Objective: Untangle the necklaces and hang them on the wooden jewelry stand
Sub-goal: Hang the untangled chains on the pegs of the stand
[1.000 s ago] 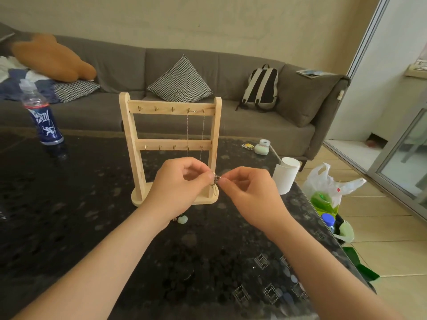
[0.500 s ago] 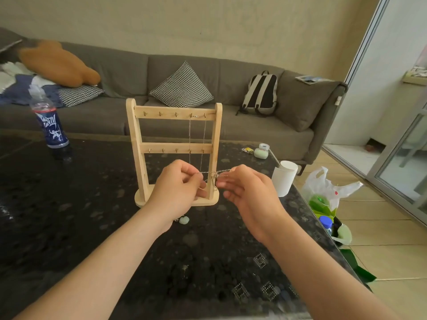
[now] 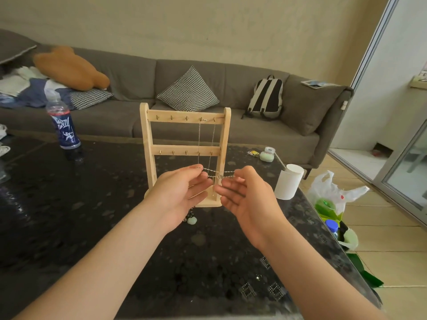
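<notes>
both hands are raised in front of the wooden jewelry stand (image 3: 147,135), which stands upright on the dark speckled table (image 3: 69,227). the left hand (image 3: 178,195) pinches one end of a short stretch of twisted silver chain (image 3: 211,173) between thumb and forefinger, its other fingers loosely spread with the palm turned up. the right hand (image 3: 245,199) pinches the other end the same way, its other fingers relaxed and apart. the chain runs nearly level between the two pinches, with a small knot or clasp close to the right fingertips; which it is cannot be told

a thin necklace (image 3: 199,139) hangs on the stand from the two rightmost hooks of the top bar, its two strands dropping past the lower bar and crossing behind the held chain. a pale green pendant (image 3: 191,220) lies on the table just near of the stand's base, below the left hand; whether it joins the held chain cannot be told

on the far left of the table stands a blue-labelled water bottle (image 3: 65,128). to the right of the stand is a white paper cup (image 3: 288,184). beyond the table runs a grey sofa (image 3: 254,135) with a checked cushion (image 3: 188,91), a backpack (image 3: 268,98) and an orange plush pillow (image 3: 71,68). a white plastic bag (image 3: 335,192) sits on the floor at the right
</notes>
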Demonstrator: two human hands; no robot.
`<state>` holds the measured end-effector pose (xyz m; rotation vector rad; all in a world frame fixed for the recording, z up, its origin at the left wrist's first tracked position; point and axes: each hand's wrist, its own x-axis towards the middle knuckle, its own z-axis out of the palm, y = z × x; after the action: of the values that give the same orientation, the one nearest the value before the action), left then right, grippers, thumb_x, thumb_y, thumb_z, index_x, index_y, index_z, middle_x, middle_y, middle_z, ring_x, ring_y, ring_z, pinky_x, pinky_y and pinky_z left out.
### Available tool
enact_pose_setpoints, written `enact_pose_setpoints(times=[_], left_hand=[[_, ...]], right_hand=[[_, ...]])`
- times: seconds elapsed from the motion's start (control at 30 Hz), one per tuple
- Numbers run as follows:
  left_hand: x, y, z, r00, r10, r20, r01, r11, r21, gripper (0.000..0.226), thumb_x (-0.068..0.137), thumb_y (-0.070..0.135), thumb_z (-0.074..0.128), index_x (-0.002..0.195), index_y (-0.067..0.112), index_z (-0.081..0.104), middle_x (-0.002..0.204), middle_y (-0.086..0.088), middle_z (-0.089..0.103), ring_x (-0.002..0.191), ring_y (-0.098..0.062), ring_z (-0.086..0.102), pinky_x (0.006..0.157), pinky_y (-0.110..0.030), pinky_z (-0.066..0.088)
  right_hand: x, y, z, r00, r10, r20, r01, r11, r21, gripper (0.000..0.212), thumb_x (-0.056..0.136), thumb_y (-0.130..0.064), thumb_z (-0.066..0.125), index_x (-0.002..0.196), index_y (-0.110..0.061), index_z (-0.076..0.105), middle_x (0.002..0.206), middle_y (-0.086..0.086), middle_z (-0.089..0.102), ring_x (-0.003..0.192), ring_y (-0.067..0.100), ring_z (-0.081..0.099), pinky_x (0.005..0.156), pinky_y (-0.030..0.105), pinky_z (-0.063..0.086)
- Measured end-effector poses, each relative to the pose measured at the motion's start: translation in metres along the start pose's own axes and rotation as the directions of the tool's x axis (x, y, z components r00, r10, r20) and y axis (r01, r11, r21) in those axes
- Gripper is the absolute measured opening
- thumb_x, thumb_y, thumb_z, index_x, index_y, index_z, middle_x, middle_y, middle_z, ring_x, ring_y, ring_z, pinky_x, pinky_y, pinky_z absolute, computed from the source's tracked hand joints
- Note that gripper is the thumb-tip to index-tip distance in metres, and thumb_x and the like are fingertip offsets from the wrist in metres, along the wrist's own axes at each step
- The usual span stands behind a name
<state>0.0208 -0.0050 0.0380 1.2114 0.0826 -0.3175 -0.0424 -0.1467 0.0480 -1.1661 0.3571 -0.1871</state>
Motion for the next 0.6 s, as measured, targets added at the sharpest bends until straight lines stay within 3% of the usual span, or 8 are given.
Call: enact_pose_setpoints(times=[0.13, 0.33, 0.5, 0.6], left_hand=[[-0.002, 0.002, 0.000, 1.000, 0.008, 0.011, -0.007, 1.000, -0.028, 0.015, 0.105, 0.021, 0.066, 0.100, 0.009, 0.072, 0.094, -0.009, 0.076, 0.091, -0.025, 0.078, 0.091, -0.044, 0.063], [-0.004, 0.005, 0.006, 0.999, 0.053, 0.007, -0.053, 0.999, 0.003, 0.020, 0.107, 0.036, 0.061, 0.105, 0.017, 0.065, 0.090, -0.007, 0.079, 0.089, -0.024, 0.080, 0.095, -0.047, 0.063], [0.000, 0.007, 0.006, 0.992, 0.079, 0.101, -0.092, 0.987, 0.129, 0.008, 0.102, 0.012, 0.068, 0.096, 0.006, 0.066, 0.100, -0.016, 0.078, 0.096, -0.028, 0.079, 0.099, -0.052, 0.061], [0.003, 0.005, 0.005, 0.993, 0.096, 0.076, -0.109, 0.975, 0.195, 0.013, 0.098, 0.006, 0.072, 0.094, 0.007, 0.059, 0.108, -0.019, 0.078, 0.101, -0.029, 0.079, 0.097, -0.050, 0.062]], right_hand=[[-0.004, -0.001, 0.006, 0.998, -0.043, 0.052, 0.044, 0.999, -0.020, 0.017, 0.102, -0.018, 0.057, 0.100, -0.006, 0.070, 0.082, 0.007, 0.070, 0.082, 0.026, 0.078, 0.077, 0.037, 0.058], [0.003, -0.006, 0.011, 0.992, -0.111, 0.064, 0.120, 0.982, -0.145, 0.022, 0.104, -0.022, 0.060, 0.092, -0.008, 0.071, 0.076, 0.004, 0.071, 0.080, 0.024, 0.075, 0.070, 0.033, 0.056], [0.008, -0.006, 0.009, 0.984, -0.162, 0.078, 0.175, 0.962, -0.210, 0.022, 0.103, -0.020, 0.059, 0.091, -0.006, 0.071, 0.072, 0.005, 0.069, 0.070, 0.021, 0.067, 0.064, 0.034, 0.052], [0.010, -0.005, 0.007, 0.980, -0.179, 0.085, 0.194, 0.954, -0.230, 0.022, 0.101, -0.015, 0.056, 0.096, 0.001, 0.071, 0.079, 0.009, 0.073, 0.070, 0.019, 0.069, 0.064, 0.035, 0.053]])
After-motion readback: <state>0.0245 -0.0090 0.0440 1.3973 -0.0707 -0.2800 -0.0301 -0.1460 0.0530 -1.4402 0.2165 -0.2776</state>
